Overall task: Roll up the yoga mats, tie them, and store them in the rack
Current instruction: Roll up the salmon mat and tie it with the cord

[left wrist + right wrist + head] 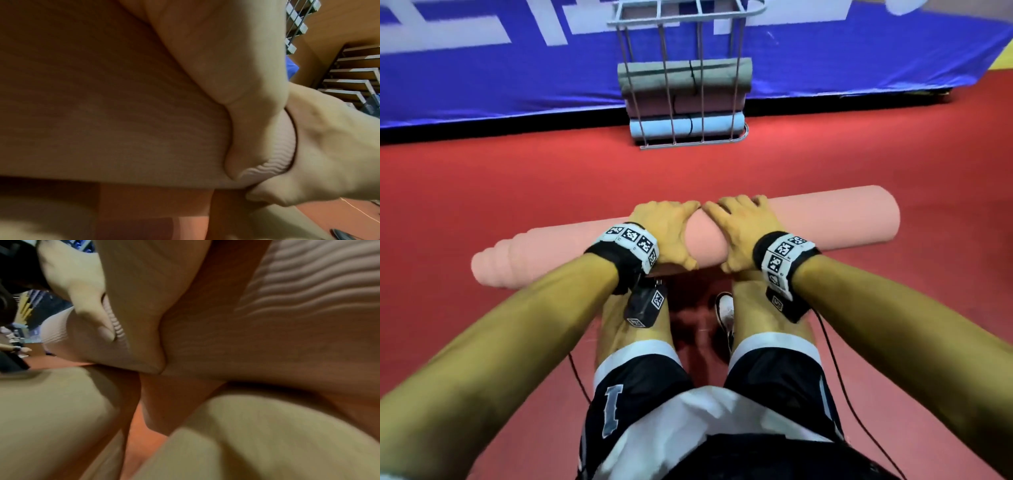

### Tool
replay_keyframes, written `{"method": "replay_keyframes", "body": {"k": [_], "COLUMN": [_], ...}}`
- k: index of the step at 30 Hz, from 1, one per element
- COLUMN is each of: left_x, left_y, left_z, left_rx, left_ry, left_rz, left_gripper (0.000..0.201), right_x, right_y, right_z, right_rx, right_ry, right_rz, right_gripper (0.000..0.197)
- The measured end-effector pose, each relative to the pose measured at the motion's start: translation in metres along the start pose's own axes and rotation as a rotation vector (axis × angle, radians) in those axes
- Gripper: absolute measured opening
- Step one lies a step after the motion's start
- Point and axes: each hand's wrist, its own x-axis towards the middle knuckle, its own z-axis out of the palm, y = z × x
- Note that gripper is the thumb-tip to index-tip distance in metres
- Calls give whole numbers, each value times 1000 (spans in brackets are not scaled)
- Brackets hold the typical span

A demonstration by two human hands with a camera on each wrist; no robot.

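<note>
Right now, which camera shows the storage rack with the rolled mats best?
The head view: the rack stands ahead, three rolled mats stacked inside. The left wrist view catches only some bars; the right wrist view shows none clearly.

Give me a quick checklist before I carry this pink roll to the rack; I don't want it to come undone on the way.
1. Both hands on the roll: ok. Left hand and right hand each have a grip around the middle of the pink mat.
2. Mat fully rolled: ok.
3. Ends flush: not ok. The left end telescopes out in steps.
4. Tie around the roll: cannot tell. A thin dark band shows between the hands, whether fastened is unclear.
5. Room in the rack: ok. Three tied rolls lie at the bottom, with space above.
</note>
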Motion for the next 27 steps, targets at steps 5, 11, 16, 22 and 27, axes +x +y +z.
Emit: {"method": "replay_keyframes", "body": {"k": [5,11,16,22,27], "left_x": [-2,-25,-31,-18,-26], "left_y": [-18,-17,-5,-2,5], "left_z": [-67,-94,-36,8,21], "left_rx": [26,-34,-228,-343,-159], "left_ry": [146,113,-189,-331,-160], "left_rz": [-18,-18,49,94,128], "left_gripper": [112,118,112,107,126], "right_x": [22,6,-21,-21,-3], "right_y": [15,18,0,-4,7], "right_z": [-70,-116,-70,-31,-28], "right_rx": [-29,62,160,264,337], "right_ry": [115,42,-221,-369,-429], "right_rz": [-14,-36,-39,-13,22], "right_gripper": [124,120,116,111,114]}}
